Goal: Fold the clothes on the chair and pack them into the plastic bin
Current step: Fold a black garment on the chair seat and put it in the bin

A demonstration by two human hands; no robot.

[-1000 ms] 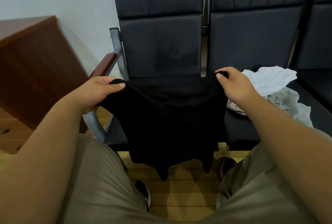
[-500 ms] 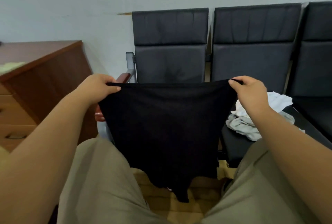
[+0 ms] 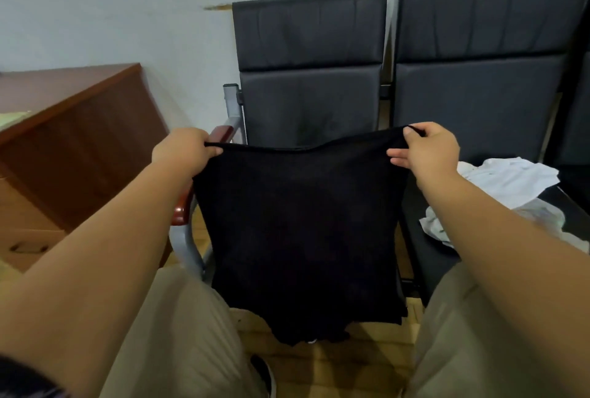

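In front of the row of black padded chairs (image 3: pixel 309 56), a seated person holds a black garment (image 3: pixel 300 231) up by its top edge, spread flat between both hands. It may be a T-shirt, but the dark cloth hides its seams. The left hand (image 3: pixel 183 150), at ten o'clock of the cloth, has its fingers curled over the corner and pinches the hem against the thumb. The right hand (image 3: pixel 429 150), at two o'clock, pinches the other corner between thumb and forefinger, with the remaining fingers lying loosely against the fabric below.

The garment hangs before the leftmost seat and drops between the knees in khaki trousers (image 3: pixel 178 333), its ragged lower edge just above the wooden floor (image 3: pixel 344 362). At three o'clock, on the next seat, lies a crumpled heap of white and pale grey clothes (image 3: pixel 510 179). A reddish wooden armrest (image 3: pixel 220 135) shows just beside the left hand, and a brown desk (image 3: pixel 73 129) stands at nine o'clock against the wall.
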